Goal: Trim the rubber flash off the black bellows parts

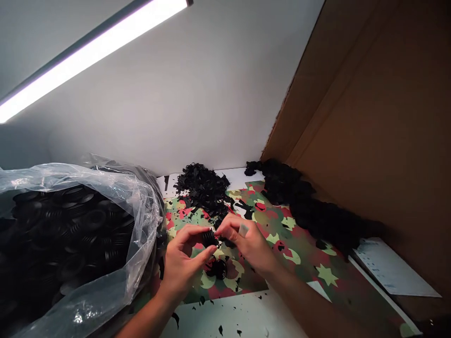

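One short, ribbed black piece [209, 238] sits in your left hand [186, 258], above the camouflage-patterned sheet [292, 256] that covers much of the tabletop [207, 324]. You have it pinched between the thumb below and a bent finger above, the rest of the hand curving round its left. Its long axis seems to run roughly left to right, across the gap between your hands, with one end towards your right hand [248, 239]; your fingers cover part of it, so you cannot tell exactly how it tilts. Your right hand is beside that end, thumb and fingers bent in close together, but you cannot tell whether they grip anything.

Just under your hands, a dark round piece [217, 268] lies on the sheet among loose black shreds. Beyond them is a pile of black scraps [202, 185]. On your left, an open clear plastic bag [143, 244] holds many black ribbed parts [70, 234], pointing in mixed directions. On your right, a long dark heap [324, 220] runs along the foot of the cardboard panel [373, 126], ending near a white paper [398, 270].
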Tool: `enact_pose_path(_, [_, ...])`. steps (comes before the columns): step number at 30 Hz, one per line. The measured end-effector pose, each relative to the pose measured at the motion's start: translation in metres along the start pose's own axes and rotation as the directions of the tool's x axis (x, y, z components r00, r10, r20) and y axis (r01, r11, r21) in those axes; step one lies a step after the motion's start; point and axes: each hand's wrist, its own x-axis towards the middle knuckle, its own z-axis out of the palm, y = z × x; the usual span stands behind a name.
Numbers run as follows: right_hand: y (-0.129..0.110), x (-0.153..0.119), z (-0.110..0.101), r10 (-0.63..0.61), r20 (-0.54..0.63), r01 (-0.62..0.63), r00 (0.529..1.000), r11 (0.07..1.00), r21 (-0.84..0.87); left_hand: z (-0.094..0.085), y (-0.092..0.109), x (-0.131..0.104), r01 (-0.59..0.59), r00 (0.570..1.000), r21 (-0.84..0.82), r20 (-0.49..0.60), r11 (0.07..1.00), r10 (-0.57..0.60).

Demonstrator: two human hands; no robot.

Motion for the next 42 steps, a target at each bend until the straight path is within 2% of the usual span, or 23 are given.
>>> enact_pose_path(2, [-0.005,-0.003,0.002,0.013,0.032,-0.015,0.999,0.999,0.051,0.001,0.0,-0.001,0.041,0.999,-0.016,-0.009,0.999,-0.041])
enact_pose_path(7, [-0.007,-0.007,0.003,0.088,0.025,-0.09,0.996,0.985,0.147,0.003,0.001,0.002,0.18,0.982,-0.126,-0.028,0.976,-0.185])
enact_pose_path(12, [-0.009,-0.008,0.002,0.138,0.067,-0.152,0.988,0.937,0.314,0.004,0.005,0.003,0.247,0.964,-0.224,-0.045,0.943,-0.264])
enact_pose_path(24, [-0.012,-0.009,0.004,0.198,0.088,-0.217,0.976,0.887,0.407,0.006,0.005,0.002,0.296,0.943,-0.321,-0.053,0.9,-0.329])
enact_pose_path(34, [-0.016,-0.009,0.005,0.242,0.129,-0.274,0.962,0.859,0.432,0.006,0.001,0.0,0.338,0.929,-0.401,-0.005,0.851,-0.371])
enact_pose_path(36, [-0.013,-0.009,0.005,0.231,0.1,-0.251,0.968,0.881,0.401,0.006,0.001,0.0,0.347,0.93,-0.364,0.017,0.864,-0.367])
enact_pose_path(38, [-0.008,-0.009,0.005,0.164,0.03,-0.165,0.986,0.941,0.296,0.006,0.001,0.001,0.357,0.93,-0.321,0.029,0.877,-0.367])
enact_pose_path(40, [-0.003,-0.008,0.005,0.018,-0.048,-0.012,0.999,0.993,0.121,0.005,0.002,0.003,0.398,0.912,-0.312,0.037,0.863,-0.408])
enact_pose_path(42, [0.002,-0.009,0.005,-0.145,-0.07,0.143,0.987,0.989,-0.03,0.002,0.002,0.004,0.459,0.883,-0.329,0.069,0.825,-0.464])
